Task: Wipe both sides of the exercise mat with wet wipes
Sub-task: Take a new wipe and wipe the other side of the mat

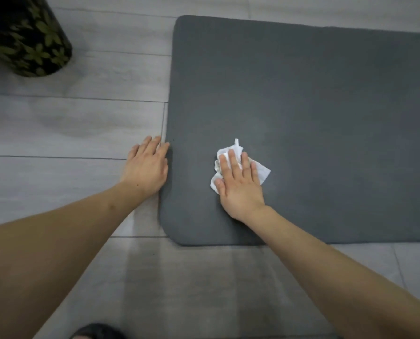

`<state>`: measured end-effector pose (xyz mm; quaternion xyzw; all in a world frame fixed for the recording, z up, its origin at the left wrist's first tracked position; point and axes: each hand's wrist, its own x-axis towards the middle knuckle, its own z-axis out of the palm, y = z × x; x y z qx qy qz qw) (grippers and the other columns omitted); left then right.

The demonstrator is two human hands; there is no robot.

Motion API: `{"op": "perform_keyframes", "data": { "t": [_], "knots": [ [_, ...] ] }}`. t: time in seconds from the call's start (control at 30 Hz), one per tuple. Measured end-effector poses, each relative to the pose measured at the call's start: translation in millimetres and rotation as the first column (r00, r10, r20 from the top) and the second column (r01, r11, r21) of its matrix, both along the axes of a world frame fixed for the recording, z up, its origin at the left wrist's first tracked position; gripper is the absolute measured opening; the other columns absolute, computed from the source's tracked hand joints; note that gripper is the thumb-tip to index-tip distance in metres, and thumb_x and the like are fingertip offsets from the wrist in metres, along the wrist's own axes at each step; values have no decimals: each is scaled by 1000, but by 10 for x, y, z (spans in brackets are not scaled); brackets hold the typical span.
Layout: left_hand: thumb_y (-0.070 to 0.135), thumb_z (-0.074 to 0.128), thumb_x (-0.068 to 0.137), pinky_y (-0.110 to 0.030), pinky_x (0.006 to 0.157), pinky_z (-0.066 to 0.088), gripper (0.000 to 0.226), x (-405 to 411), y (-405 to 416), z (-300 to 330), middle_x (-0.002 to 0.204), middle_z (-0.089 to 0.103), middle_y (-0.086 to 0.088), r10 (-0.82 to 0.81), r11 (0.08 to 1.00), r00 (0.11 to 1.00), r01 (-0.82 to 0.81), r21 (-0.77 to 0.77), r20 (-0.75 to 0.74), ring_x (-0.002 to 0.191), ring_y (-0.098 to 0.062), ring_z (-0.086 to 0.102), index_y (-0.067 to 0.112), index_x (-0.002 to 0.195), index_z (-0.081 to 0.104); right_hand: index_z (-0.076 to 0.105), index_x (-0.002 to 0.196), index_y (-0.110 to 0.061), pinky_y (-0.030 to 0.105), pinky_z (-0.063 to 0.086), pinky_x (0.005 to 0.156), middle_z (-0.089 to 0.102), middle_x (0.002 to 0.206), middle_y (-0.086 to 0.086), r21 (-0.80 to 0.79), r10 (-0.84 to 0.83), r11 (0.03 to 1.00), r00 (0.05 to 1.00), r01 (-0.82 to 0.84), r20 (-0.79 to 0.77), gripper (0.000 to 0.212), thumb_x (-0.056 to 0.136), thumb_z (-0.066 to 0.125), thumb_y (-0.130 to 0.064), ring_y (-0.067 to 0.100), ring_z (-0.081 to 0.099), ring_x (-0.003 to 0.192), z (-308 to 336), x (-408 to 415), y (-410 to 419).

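A dark grey exercise mat [301, 106] lies flat on the floor and runs off the right edge of the view. Its left end with rounded corners is in front of me. My right hand [239, 185] presses flat, fingers straight, on a crumpled white wet wipe [262, 171] near the mat's near left corner. My left hand [146, 166] rests flat on the floor at the mat's left edge, with its fingertips touching that edge.
Grey plank floor [69, 133] surrounds the mat. A black cylindrical container with a green leaf pattern [25, 35] stands at the far left. A dark object [96, 332] shows at the bottom edge near my body.
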<state>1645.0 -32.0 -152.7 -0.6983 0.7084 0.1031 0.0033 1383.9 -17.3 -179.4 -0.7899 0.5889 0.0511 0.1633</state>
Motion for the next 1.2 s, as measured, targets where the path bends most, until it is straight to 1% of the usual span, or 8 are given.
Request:
{"op": "perform_keyframes", "data": {
  "t": [0.17,0.33,0.43,0.53,0.63,0.77,1.0,1.2],
  "knots": [
    [27,37,104,-49,124,19,48,138,190,30,165,29,-8,69,998,998,-69,-10,5,154,-28,19,18,152,39,5,166,-22,55,-3,127,-6,174,2,-9,345,939,939,-345,6,68,104,6,-50,33,-14,158,0,752,260],
    [23,39,103,-49,123,19,49,19,124,-7,163,32,-10,54,998,999,-54,-16,6,154,-29,21,16,151,41,18,165,-25,48,0,129,7,174,-1,-54,562,826,827,-561,7,61,109,19,-49,27,-2,160,-28,370,492],
    [23,42,102,-49,122,21,48,-329,-24,-16,161,36,-11,10,999,999,-11,-44,-37,152,-32,25,15,148,44,18,165,-28,49,6,129,8,173,-3,-61,435,899,901,-434,-12,60,108,20,-49,25,2,160,-19,-305,353],
    [24,43,101,-50,124,17,48,-750,-171,-35,162,33,-10,-59,998,996,56,-41,-73,153,-31,21,16,149,44,12,166,-30,51,12,127,2,174,-6,-52,100,993,994,-103,-49,64,106,14,-54,23,1,160,2,-1214,200],
    [22,43,101,-49,123,17,48,-1105,-234,-57,162,33,-10,-147,989,984,143,-46,-96,153,-30,22,16,148,44,6,165,-32,45,2,128,-5,173,-7,-14,-224,975,973,223,-52,68,102,7,-58,23,-3,160,42,-1994,244],
    [22,43,101,-49,124,17,48,-1240,-234,-153,163,29,-10,-209,978,970,209,-18,-126,154,-29,19,16,149,42,3,166,-27,49,0,127,-7,174,-1,-17,-396,918,917,396,-47,69,103,7,-55,29,-6,159,26,-2086,434],
    [11,47,101,-47,125,20,47,-716,-164,-240,160,32,-21,-205,979,960,203,-32,-192,151,-39,25,5,147,46,2,166,-23,54,0,127,-7,174,5,-40,-335,942,939,333,-81,70,103,5,-52,39,-7,158,-17,-1551,411],
    [15,49,99,-51,121,24,46,-30,149,-101,159,36,-18,-72,997,994,70,-27,-79,149,-37,29,9,145,49,2,166,-24,53,-5,127,-8,173,3,-21,69,997,997,-70,-27,69,103,9,-52,35,-12,158,17,-402,140]
  ]
}}
